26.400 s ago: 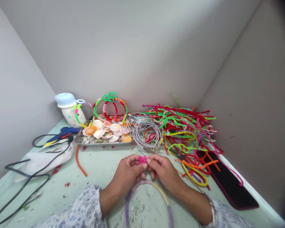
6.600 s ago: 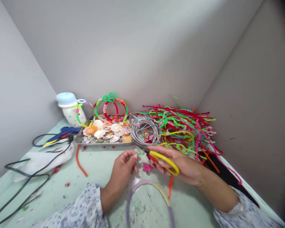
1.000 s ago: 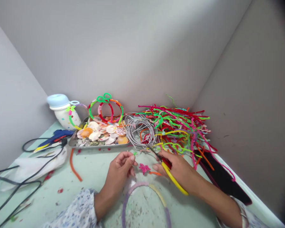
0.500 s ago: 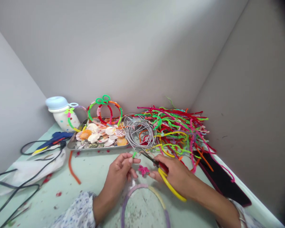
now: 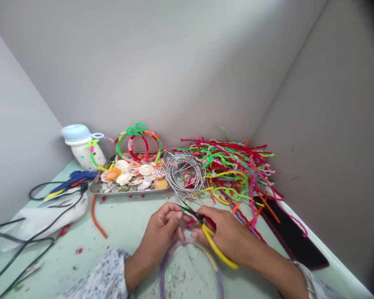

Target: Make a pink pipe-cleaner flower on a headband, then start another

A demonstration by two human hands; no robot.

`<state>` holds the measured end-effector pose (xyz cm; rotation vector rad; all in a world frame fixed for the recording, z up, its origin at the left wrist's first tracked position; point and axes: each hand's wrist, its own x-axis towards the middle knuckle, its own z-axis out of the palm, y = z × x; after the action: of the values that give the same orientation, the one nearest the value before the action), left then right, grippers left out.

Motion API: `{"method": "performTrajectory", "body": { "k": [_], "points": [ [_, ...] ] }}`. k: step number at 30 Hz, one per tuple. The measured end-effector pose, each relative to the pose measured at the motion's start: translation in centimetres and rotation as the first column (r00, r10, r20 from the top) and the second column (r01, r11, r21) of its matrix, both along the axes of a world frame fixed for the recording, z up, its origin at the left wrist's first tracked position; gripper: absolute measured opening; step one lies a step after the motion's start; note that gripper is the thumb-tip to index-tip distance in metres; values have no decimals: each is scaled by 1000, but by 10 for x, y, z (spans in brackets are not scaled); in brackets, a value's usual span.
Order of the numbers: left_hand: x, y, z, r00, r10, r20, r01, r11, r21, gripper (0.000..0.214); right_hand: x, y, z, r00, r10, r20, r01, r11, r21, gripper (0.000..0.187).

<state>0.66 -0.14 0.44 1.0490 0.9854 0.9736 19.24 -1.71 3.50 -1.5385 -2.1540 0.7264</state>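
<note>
My left hand is closed, thumb and fingers pinching a short green pipe cleaner piece. My right hand grips long-nose pliers with yellow and red handles. Their dark jaws reach to the left and meet the green piece at my left fingertips. Between the two hands a pink pipe cleaner flower lies on the table, partly covered. Just below, toward me, is a headband wrapped in purple and pale yellow; its lower ends are out of view.
A metal tray of seashells holds up several coloured pipe cleaner hoops. Beside it sit a grey wire coil and a heap of pipe cleaners. A white bottle, black cables and plastic bag are at left.
The pliers have moved left and slightly down, so their jaws now reach the green piece. My left hand has shifted a little right, and the pink flower is more covered.
</note>
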Motion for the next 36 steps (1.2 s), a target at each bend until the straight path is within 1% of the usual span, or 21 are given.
{"method": "performTrajectory", "body": {
  "k": [7, 12, 17, 22, 30, 36],
  "points": [
    [-1, 0, -5, 1000, -27, 0, 27, 999, 20, 25, 0, 0, -2, 1000, 18, -24, -18, 1000, 18, 19],
    [-1, 0, -8, 1000, -29, -10, 29, 999, 31, 24, 0, 0, -3, 998, 31, -47, -31, 999, 13, 16],
    [-1, 0, -11, 999, -35, 9, 35, 999, 26, 23, 0, 1, -5, 999, 36, -8, -36, 999, 12, 17],
    [-1, 0, -12, 999, -39, -6, 40, 999, 30, 20, 3, 1, -3, 998, 56, -6, -56, 998, 33, 18],
    [-1, 2, -11, 998, -54, -44, 56, 997, 53, 16, 4, 2, -6, 998, 50, 26, -52, 998, 46, 20],
    [0, 0, -8, 996, -39, -86, 44, 998, 54, 17, 4, 1, -7, 999, 51, 8, -51, 999, 13, 19]
  ]
}}
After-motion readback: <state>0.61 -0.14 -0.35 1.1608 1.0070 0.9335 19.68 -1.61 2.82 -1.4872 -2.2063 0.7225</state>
